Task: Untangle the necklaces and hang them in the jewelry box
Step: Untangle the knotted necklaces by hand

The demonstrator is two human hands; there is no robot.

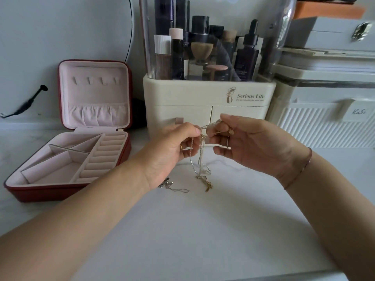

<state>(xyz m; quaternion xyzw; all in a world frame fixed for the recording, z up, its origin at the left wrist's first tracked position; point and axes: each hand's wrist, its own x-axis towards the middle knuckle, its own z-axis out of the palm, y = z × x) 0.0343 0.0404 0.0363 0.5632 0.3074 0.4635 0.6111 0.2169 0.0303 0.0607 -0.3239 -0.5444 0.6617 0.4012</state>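
Cream cosmetics organizer (pixel 209 94) front reads "Serious Life", smaller line beneath illegible; handwritten tag (pixel 358 112) on ribbed white container (pixel 324 126), far right, seems "KaSi", uncertain.

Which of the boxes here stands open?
The red jewelry box on the left: its lid stands up and shows the pink lining. The grey box with a metal clasp, top right, is shut.

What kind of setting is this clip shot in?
Likely a home vanity or dressing table: a clear-lidded cosmetics organizer full of bottles and droppers stands beside an open red jewelry box with pink lining, both on a white marble-look tabletop.
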